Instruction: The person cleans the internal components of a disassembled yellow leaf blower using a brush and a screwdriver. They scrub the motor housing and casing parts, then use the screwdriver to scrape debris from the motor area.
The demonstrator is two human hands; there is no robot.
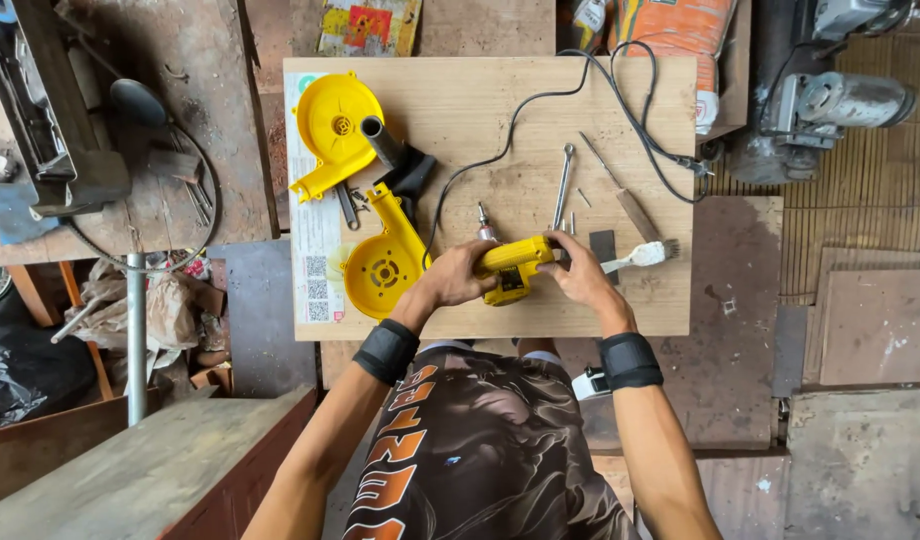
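Observation:
Both hands hold a small yellow motor body [515,266] over the front part of a wooden board [540,110]. My left hand [455,277] grips its left end, where a metal shaft [485,222] sticks out. My right hand [580,275] clasps its right end. A black cable [540,100] runs from the part toward the back right. Two yellow blower housing halves lie to the left: one [335,130] at the back, one [383,265] close to my left hand. A black nozzle piece [400,165] sits between them.
On the board lie a spanner [563,185], a screwdriver with a wooden handle [620,190], a small white brush [642,257], loose screws and a printed sheet [315,250]. A cluttered bench [130,120] stands left, a grey motor [840,100] right, a wooden plank [150,465] at front left.

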